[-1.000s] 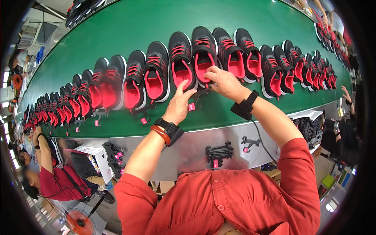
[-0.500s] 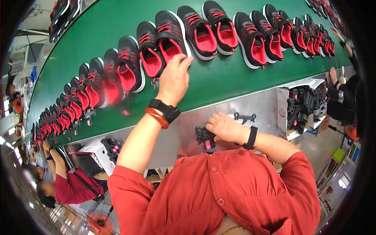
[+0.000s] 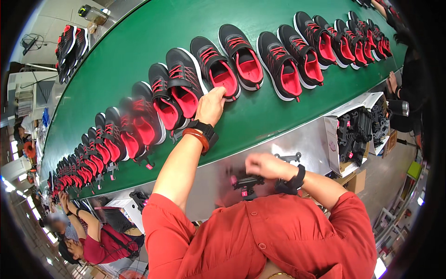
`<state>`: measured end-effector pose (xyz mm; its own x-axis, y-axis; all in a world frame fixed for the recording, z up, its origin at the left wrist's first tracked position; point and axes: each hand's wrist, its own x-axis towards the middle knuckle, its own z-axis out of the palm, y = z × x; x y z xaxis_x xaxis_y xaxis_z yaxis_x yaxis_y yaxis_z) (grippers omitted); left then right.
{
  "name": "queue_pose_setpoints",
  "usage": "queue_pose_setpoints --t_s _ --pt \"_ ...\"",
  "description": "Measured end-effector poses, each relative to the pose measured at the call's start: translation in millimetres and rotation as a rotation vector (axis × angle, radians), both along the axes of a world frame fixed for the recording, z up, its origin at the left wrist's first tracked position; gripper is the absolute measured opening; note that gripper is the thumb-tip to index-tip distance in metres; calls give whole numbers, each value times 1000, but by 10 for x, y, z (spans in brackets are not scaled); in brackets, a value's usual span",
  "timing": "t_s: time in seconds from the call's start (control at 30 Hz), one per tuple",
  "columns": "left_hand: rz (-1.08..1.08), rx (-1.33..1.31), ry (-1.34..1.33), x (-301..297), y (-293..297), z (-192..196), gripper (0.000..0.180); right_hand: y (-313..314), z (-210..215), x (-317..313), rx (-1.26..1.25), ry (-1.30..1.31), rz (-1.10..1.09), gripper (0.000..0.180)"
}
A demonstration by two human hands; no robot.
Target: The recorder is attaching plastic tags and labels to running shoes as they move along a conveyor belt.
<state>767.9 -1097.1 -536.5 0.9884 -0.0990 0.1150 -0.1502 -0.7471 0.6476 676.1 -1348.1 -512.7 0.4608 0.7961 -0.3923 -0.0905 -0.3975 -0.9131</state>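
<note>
Left hand (image 3: 210,106) clamped on heel of shoe (image 3: 214,68), mid belt (image 3: 260,121), near edge. Right hand (image 3: 264,165) closed around black clip (image 3: 247,182) at steel ledge. Risk: one-handed tug skews shoe, knocks neighbours.

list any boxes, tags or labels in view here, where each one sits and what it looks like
Open white carton: on the metal shelf right of the right hand, packed with black shoe inserts.
Brown cardboard box: below that carton.
Small pink tag: on the black insert under the right hand.
Left hand: on a black-and-red shoe, no label visible.
</note>
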Motion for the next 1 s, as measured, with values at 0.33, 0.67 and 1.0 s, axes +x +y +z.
queue_pose_setpoints --t_s 0.33,0.67,1.0 --pt "25 -48 23 -46 -25 -2 18 431 -2 640 186 303 -689 46" --pt "35 -31 27 -26 3 -23 17 516 127 402 92 320 -459 36" --pt "55 -24 41 -36 -24 -1 18 475 -120 512 185 266 -809 39"
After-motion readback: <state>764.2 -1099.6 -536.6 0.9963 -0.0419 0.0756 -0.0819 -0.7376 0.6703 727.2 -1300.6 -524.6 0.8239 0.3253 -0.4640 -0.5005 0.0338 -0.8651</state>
